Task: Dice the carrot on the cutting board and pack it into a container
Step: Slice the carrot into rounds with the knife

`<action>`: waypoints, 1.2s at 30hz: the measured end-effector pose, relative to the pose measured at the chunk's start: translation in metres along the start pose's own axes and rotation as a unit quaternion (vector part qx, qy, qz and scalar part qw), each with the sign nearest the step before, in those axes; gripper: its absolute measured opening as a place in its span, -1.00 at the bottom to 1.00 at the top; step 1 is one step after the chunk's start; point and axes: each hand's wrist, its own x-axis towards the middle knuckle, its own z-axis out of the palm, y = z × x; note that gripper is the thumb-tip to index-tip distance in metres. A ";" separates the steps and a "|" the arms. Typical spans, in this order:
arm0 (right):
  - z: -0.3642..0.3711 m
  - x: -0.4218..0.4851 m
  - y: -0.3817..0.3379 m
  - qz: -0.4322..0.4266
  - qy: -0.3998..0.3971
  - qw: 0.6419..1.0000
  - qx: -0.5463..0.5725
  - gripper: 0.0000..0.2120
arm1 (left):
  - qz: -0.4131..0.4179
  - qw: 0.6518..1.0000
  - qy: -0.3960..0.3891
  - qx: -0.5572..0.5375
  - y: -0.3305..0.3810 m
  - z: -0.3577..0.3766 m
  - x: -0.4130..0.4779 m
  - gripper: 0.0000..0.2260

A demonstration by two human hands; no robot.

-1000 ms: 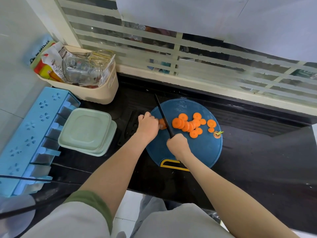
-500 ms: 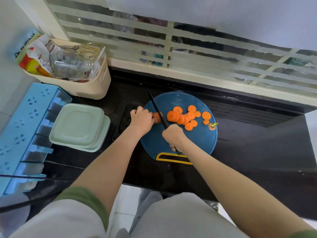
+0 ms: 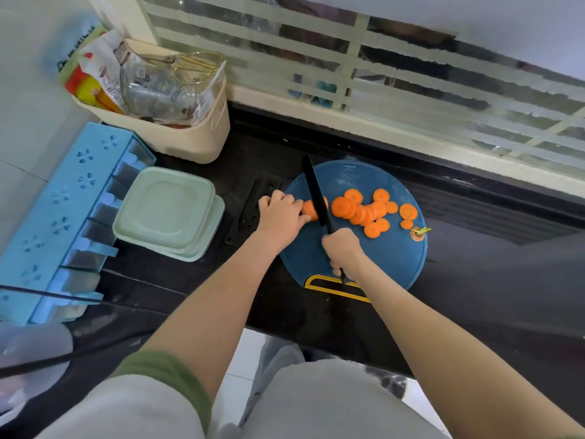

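1. The right hand (image 3: 343, 248) has its grip clamped round the knife (image 3: 316, 193) handle, over the cutting board (image 3: 380, 258).
2. The left hand (image 3: 280, 217) holds a short carrot stub (image 3: 310, 209) in its grip, against the blade.
3. Round slices (image 3: 364, 212) lie right of the blade. Slicing looks nearly done, and dicing is still to do.
4. The container (image 3: 167, 210) sits lidded on the table (image 3: 474, 280), unpacked.

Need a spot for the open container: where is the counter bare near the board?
Widest bare patch: black counter right of the cutting board, up to the window ledge. Smaller strip between the green containers and the near edge. Crowded on the left: containers, blue rack, beige basket.
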 end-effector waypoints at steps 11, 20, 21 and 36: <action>-0.025 0.000 0.006 -0.027 -0.071 0.989 0.129 -0.73 | -0.027 0.997 -0.020 -0.071 -0.001 0.003 0.001 -0.63; -0.047 -0.018 0.004 -0.072 -0.038 0.991 0.107 -0.76 | 0.012 0.995 -0.069 -0.077 0.009 -0.014 0.004 -0.70; -0.045 -0.020 0.003 -0.074 -0.035 0.992 0.101 -0.77 | 0.020 0.994 -0.076 -0.070 0.009 -0.016 0.006 -0.69; -0.031 -0.037 0.007 -0.121 -0.007 0.992 0.024 -0.75 | 0.025 0.999 -0.047 0.005 0.015 -0.019 0.018 -0.69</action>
